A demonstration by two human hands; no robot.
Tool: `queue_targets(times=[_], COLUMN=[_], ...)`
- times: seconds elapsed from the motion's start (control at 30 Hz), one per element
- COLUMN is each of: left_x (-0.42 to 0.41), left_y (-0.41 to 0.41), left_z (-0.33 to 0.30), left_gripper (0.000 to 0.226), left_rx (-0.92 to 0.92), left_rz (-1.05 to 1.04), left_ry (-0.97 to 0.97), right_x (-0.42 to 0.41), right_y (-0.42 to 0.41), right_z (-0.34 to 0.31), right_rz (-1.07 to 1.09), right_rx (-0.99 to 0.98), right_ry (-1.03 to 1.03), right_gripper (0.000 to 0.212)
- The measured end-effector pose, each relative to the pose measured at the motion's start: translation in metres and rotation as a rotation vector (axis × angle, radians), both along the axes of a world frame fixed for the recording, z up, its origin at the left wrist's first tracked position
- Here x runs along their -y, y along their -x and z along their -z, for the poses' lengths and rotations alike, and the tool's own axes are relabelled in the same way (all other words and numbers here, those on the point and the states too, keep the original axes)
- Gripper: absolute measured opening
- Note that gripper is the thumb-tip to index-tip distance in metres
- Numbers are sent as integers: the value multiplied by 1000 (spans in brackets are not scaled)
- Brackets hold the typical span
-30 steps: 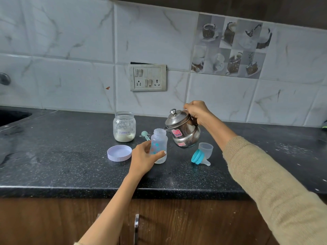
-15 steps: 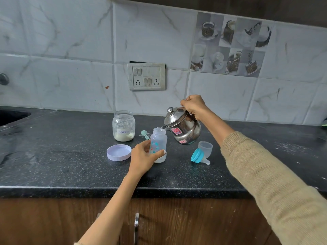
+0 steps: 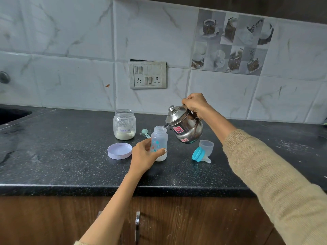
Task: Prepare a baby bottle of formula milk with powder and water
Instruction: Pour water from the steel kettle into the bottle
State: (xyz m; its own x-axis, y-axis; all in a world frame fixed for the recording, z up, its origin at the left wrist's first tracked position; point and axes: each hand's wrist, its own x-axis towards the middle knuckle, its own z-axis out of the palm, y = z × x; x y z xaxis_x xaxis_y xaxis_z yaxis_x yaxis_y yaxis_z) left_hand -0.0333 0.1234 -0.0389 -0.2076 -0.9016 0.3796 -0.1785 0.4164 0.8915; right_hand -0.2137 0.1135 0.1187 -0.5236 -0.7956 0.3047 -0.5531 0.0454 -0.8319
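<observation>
A clear baby bottle [image 3: 159, 138] with blue print stands open on the black counter [image 3: 70, 165], some white content at its bottom. My left hand [image 3: 144, 157] wraps around its lower part. My right hand [image 3: 195, 104] grips the handle of a steel kettle [image 3: 185, 127], tilted left, its spout at the bottle's mouth. Behind stands an open glass jar of formula powder [image 3: 124, 124]. A teal scoop [image 3: 146, 133] lies between jar and bottle. The bottle's teal ring with teat [image 3: 200, 155] lies on its side to the right.
A lilac jar lid [image 3: 120, 150] lies upside down left of the bottle. A clear bottle cap [image 3: 206, 146] stands behind the teat. A sink [image 3: 10, 114] is at the far left. A switch panel [image 3: 147, 75] sits on the tiled wall. Cabinet doors with handles are below the counter edge.
My right hand has lifted the kettle and tipped it further left, bringing its spout to the bottle's mouth. My left hand and the bottle have stayed in place.
</observation>
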Motion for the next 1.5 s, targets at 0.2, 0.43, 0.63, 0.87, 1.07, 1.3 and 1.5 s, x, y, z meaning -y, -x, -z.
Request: queue_targets(times=[0.2,0.43,0.63,0.87,1.07,1.3,1.5], left_x=[2,1,0,-4,-3,-1,-1], left_y=[0,-1,-1,-2,-2,-1,-1], left_z=[1,1,1,-2,-1,1,0], left_gripper=[49,48,47,37,42,52,51], left_rx=[5,5,2,-3,3,11,8], left_rz=[0,-1,-3,4,3,-7,-5], left_ry=[-6,-6,-9,-1,-11,-21,-19], right_x=[0,-1,-2,-2,-1,0,1], right_y=[0,-1,-3,-3,-3,-4,-6], right_z=[-1,-2,-4,-4,-5,-6,-7], right_rz=[0,0,2,-3,-2,-13,-6], right_rx=[-10,-25,-40,-45,-57,-61,-78], right_ry=[-7,-13,-20,-20,-18,-14,-21], right_gripper=[25,24,24,26,29,26,26])
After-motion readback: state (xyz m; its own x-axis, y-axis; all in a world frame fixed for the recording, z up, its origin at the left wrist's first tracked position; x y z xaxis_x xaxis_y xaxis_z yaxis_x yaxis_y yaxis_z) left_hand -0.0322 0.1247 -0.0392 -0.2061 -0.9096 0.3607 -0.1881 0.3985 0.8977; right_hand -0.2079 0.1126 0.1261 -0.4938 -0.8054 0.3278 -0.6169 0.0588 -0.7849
